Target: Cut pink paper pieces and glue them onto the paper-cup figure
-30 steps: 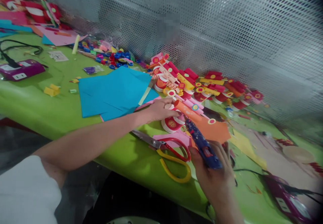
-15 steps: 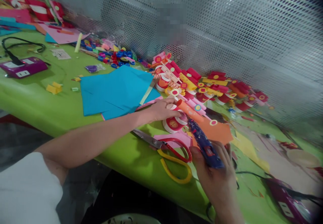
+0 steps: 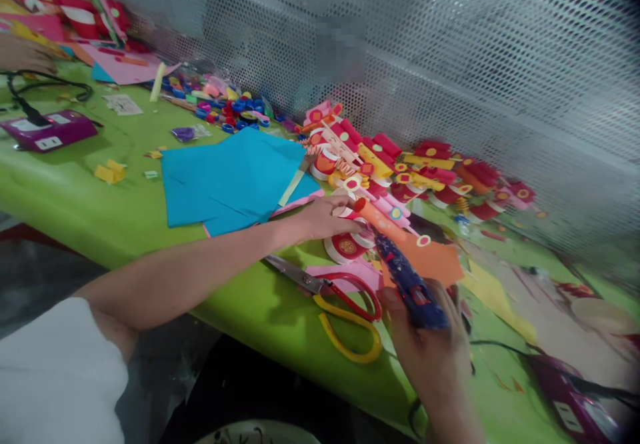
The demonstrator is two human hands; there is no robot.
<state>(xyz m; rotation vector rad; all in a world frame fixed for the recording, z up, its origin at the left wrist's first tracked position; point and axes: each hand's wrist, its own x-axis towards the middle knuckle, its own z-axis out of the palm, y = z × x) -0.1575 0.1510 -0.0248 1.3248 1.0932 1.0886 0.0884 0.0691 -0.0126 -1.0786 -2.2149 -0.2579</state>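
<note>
My left hand (image 3: 336, 219) is closed on a paper-cup craft, a red and white cup (image 3: 345, 247) with a gold emblem and rolled paper tubes on top. An orange paper roll (image 3: 379, 219) lies across its upper part. My right hand (image 3: 425, 337) grips a dark blue glue gun (image 3: 411, 284), its nozzle pointing up and left, close beside the cup craft. Whether the nozzle touches the craft, I cannot tell. Between my hands, near the table's front edge, lie scissors (image 3: 320, 285) with one red and one yellow handle, blades slightly apart. Pink paper (image 3: 357, 274) sits beneath them.
Blue paper sheets (image 3: 225, 177) lie left of the craft, orange paper (image 3: 434, 259) right. Finished paper-cup crafts (image 3: 380, 157) line the perforated metal panel (image 3: 280, 24). Purple power strips (image 3: 50, 131) with black cords sit at both sides. Another person's hand (image 3: 25, 54) shows at far left.
Another person's hand has come into view at the far left edge. My hands, the cup craft and the glue gun keep nearly the same pose; the view has shifted slightly.
</note>
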